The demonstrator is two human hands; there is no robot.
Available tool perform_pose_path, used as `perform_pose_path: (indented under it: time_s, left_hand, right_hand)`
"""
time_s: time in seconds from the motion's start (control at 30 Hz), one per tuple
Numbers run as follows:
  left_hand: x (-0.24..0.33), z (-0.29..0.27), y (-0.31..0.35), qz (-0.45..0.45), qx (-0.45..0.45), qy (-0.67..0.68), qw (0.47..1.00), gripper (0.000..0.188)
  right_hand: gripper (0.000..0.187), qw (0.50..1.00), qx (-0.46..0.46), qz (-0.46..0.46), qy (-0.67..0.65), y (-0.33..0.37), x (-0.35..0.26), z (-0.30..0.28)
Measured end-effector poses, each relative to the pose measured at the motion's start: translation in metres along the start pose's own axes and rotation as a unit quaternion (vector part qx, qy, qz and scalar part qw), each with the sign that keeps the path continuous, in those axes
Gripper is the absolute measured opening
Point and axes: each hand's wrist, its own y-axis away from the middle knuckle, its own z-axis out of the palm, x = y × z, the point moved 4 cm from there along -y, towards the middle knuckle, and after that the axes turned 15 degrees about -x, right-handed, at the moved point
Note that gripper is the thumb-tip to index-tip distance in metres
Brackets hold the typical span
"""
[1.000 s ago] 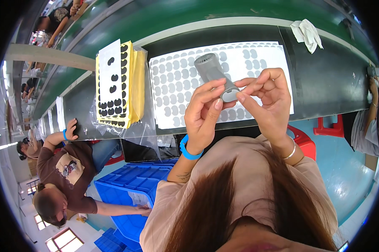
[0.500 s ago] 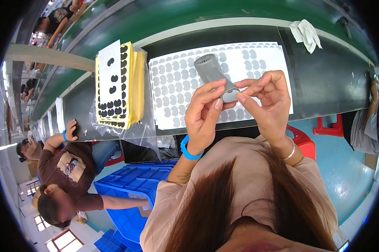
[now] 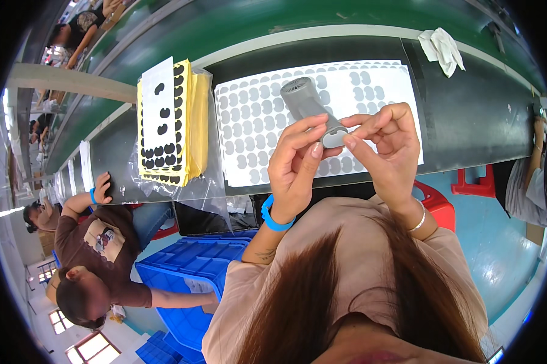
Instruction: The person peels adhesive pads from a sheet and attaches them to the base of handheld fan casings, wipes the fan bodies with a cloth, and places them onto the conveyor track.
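Note:
A grey tube-shaped housing (image 3: 310, 103) with a slotted round end lies slanted over the sticker sheets, its narrower end toward me. My left hand (image 3: 294, 161) is closed around that near end, fingers on top and thumb at the side. On the end face sits a pale grey rounded sticker (image 3: 333, 140). My right hand (image 3: 385, 142) grips the end's right edge, with the thumb at the sticker's margin and the forefinger above it. Beneath the housing, a stack of white sheets (image 3: 237, 173) carries rows of grey kidney-shaped stickers, with some spots bare at the upper right.
Left of the sheets, a yellow-backed stack of black stickers (image 3: 194, 130) rests on clear plastic. A crumpled white cloth (image 3: 441, 51) lies at the far right. Blue crates (image 3: 182, 261) stand below the bench (image 3: 479, 115), beside a seated co-worker (image 3: 103, 242). Red stools (image 3: 475, 182) are on the right.
The pale sticker appears to lie flatter on the end face, and my right thumb has shifted very slightly. The housing has barely moved. The co-worker at left has leaned slightly.

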Motion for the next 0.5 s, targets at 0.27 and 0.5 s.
perform_pose_path:
  time_s: [0.27,0.5]
  left_hand:
    - [0.0002,0.0004,0.0009,-0.005,-0.002,-0.004,1.0,0.023]
    - [0.0004,0.0009,0.0003,-0.003,-0.005,-0.002,1.0,0.023]
  right_hand:
    - [0.036,1.0,0.004,-0.006,0.009,0.0006,0.0001,0.0003]
    - [0.035,0.999,0.01,-0.015,0.03,-0.0002,0.0007,-0.0002]
